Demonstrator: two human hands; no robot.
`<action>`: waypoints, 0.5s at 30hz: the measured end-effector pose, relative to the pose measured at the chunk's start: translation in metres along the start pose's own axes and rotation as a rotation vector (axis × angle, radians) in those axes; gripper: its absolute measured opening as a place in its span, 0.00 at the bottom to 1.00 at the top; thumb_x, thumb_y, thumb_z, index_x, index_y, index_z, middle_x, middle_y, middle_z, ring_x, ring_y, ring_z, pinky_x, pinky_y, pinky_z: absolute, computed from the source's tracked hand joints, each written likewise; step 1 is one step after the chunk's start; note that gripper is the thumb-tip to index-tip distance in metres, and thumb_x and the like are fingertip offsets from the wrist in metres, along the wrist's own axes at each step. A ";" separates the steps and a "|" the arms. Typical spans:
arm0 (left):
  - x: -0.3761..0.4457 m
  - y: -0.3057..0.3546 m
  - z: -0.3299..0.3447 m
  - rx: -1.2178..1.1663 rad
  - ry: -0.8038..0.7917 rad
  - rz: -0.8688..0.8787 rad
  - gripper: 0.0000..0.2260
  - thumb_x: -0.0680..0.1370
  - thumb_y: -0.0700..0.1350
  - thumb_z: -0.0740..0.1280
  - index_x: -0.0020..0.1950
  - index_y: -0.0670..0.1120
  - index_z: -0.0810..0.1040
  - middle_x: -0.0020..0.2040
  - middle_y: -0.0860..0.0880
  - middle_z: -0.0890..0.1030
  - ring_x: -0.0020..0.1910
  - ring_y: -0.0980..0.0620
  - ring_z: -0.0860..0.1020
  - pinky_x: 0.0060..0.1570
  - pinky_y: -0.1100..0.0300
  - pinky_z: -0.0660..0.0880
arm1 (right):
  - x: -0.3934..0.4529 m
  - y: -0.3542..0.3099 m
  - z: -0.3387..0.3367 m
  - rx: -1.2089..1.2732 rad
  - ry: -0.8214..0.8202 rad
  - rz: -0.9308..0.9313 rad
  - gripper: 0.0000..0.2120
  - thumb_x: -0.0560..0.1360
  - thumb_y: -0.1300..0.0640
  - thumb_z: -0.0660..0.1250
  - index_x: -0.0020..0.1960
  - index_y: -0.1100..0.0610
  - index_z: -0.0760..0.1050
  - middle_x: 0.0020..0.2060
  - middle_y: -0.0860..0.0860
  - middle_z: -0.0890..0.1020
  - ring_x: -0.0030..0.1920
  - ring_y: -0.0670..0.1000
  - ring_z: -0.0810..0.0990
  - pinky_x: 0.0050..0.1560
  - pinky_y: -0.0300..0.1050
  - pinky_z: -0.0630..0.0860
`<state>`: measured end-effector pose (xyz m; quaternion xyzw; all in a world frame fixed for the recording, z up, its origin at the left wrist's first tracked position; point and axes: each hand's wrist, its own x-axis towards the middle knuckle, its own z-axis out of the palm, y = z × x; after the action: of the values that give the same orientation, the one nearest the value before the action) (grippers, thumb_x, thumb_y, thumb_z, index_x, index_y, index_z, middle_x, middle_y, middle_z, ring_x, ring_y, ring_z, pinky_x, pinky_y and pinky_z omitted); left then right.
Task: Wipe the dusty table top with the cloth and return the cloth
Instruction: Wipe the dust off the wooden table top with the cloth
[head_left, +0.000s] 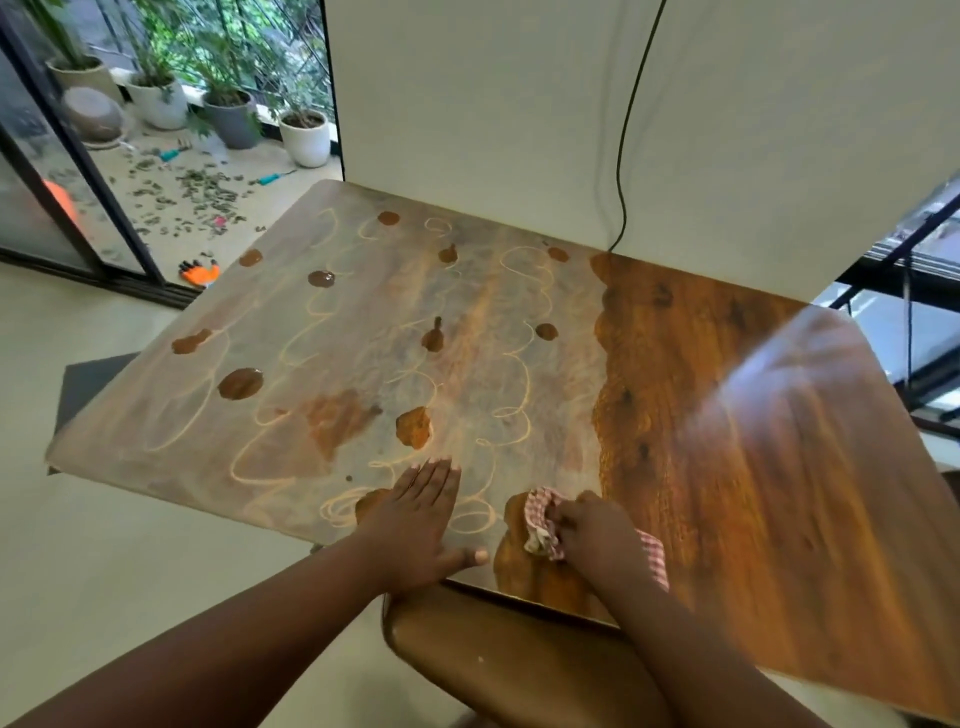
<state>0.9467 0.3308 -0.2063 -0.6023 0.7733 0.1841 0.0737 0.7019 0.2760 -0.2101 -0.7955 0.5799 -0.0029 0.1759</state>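
The wooden table top (727, 395) fills the middle of the head view. Its left two thirds carry grey dust with curly finger lines and bare round patches; the right third is shiny clean wood. My right hand (597, 530) presses a bunched red-and-white checked cloth (540, 519) onto the table near the front edge, at the border between dust and clean wood. My left hand (415, 525) lies flat on the dusty surface just left of it, fingers spread, holding nothing.
A brown chair seat (519, 670) sits under the table's front edge. A white wall (519, 104) with a black cable (626, 156) stands behind the table. At the far left, a sliding glass door (78, 171) leads to a balcony with potted plants (228, 114). Orange gloves (200, 273) lie on the floor.
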 end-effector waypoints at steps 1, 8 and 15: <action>0.002 -0.002 0.000 0.007 -0.010 0.018 0.49 0.67 0.77 0.36 0.76 0.45 0.32 0.77 0.46 0.33 0.69 0.53 0.27 0.62 0.60 0.23 | 0.001 -0.012 0.006 0.015 -0.001 -0.053 0.12 0.77 0.52 0.62 0.57 0.42 0.78 0.47 0.41 0.72 0.51 0.48 0.73 0.49 0.41 0.67; 0.015 -0.021 0.001 0.008 -0.025 0.029 0.48 0.68 0.78 0.38 0.75 0.46 0.30 0.72 0.49 0.28 0.65 0.54 0.21 0.56 0.64 0.17 | -0.019 0.058 -0.001 -0.015 -0.177 -0.323 0.11 0.75 0.50 0.63 0.55 0.40 0.78 0.56 0.40 0.78 0.56 0.45 0.73 0.59 0.47 0.70; 0.044 -0.023 -0.013 0.041 -0.034 0.065 0.48 0.69 0.78 0.39 0.75 0.45 0.31 0.74 0.48 0.31 0.69 0.53 0.24 0.59 0.63 0.19 | 0.046 0.008 0.008 0.037 0.050 -0.030 0.14 0.77 0.52 0.62 0.59 0.39 0.77 0.58 0.45 0.77 0.57 0.53 0.70 0.56 0.48 0.67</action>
<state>0.9590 0.2814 -0.2138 -0.5721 0.7946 0.1805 0.0933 0.7113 0.2333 -0.2293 -0.8004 0.5719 -0.0363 0.1759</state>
